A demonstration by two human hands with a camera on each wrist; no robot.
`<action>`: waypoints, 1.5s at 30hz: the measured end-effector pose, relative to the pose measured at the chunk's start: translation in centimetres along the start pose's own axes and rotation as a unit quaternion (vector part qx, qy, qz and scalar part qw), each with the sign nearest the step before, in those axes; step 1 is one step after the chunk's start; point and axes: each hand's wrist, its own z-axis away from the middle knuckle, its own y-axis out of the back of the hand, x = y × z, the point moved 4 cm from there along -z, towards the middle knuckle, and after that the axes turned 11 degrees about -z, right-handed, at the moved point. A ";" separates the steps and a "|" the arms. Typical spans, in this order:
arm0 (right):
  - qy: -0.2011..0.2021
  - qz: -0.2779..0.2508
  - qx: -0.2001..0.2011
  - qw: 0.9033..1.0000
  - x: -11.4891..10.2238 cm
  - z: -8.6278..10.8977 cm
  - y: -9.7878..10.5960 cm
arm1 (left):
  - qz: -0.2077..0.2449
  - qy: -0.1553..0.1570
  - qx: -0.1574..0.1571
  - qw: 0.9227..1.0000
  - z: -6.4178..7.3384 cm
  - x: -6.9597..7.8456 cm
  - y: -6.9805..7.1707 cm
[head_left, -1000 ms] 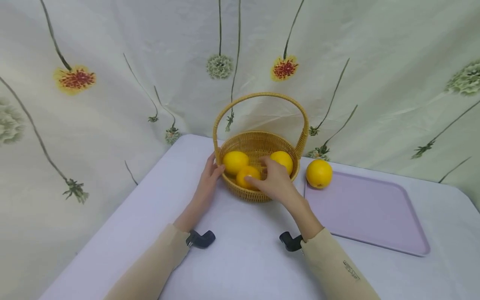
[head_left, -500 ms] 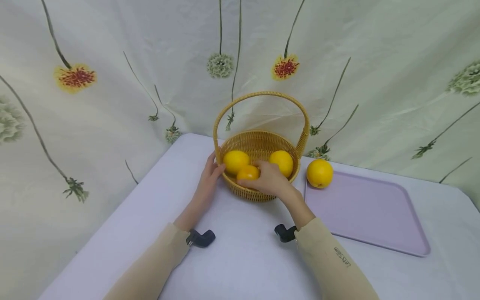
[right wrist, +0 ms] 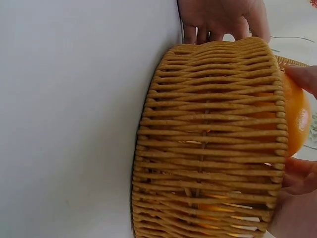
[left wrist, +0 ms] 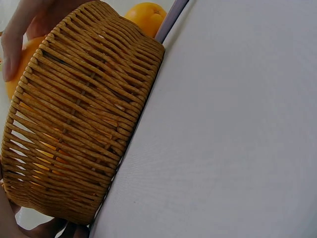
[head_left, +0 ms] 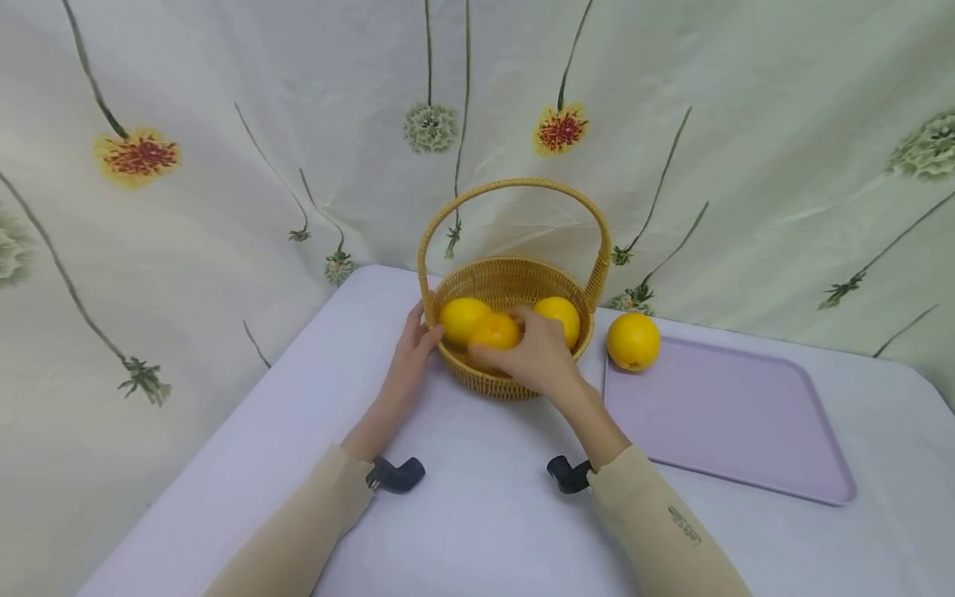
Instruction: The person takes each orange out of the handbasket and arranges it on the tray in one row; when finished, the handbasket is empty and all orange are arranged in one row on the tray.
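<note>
A wicker basket (head_left: 492, 385) with a tall arched handle stands on the table with three oranges in its bowl. My right hand (head_left: 543, 352) reaches over the near rim and grips the front orange (head_left: 496, 331) between thumb and fingers. In the right wrist view that orange (right wrist: 299, 121) bulges above the rim, thumb on one side and fingers on the other. My left hand (head_left: 405, 358) holds the basket's left side, its thumb by the handle's foot. Beside the gripped fruit lie a left orange (head_left: 461, 317) and a right orange (head_left: 561, 317), the latter partly behind my right hand.
A lilac tray (head_left: 739, 414) lies to the right of the basket. Another orange (head_left: 633, 342) sits at its near-basket back corner. Behind the white table (head_left: 477, 514) hangs a flowered cloth (head_left: 313, 75).
My right hand has closed its thumb and fingers round the front orange, which has risen slightly and now overlaps the left one. My left hand stays on the basket.
</note>
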 end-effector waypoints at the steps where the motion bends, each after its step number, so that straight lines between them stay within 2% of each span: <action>1: 0.005 -0.004 0.007 1.000 -0.1 0.2 0.3 | 0.003 -0.002 0.000 1.000 0.0 0.0 0.0; 5: 0.012 -0.017 0.026 0.999 -0.6 1.1 1.8 | 0.005 -0.008 -0.003 1.000 -0.1 0.1 -0.1; 11: 0.011 -0.027 0.029 0.999 -1.2 2.9 4.5 | 0.007 -0.013 -0.006 1.000 -0.2 0.0 0.0; 17: 0.017 -0.043 0.025 0.999 -0.8 4.0 6.6 | 0.003 -0.012 -0.004 1.000 -0.1 -0.1 0.1; 22: 0.012 -0.026 0.041 0.999 -0.2 4.6 8.7 | 0.003 -0.014 -0.006 1.000 0.0 0.0 0.1; 29: -0.019 -0.007 0.052 0.998 1.3 5.4 12.7 | 0.005 -0.020 -0.009 1.000 0.0 0.0 0.0; 36: -0.067 0.017 0.094 0.993 3.4 6.0 16.7 | 0.006 -0.022 -0.013 1.000 -0.1 0.1 -0.4; 45: -0.102 0.027 0.139 0.985 5.8 6.1 18.9 | -0.007 -0.009 -0.010 1.000 -0.3 -0.2 0.0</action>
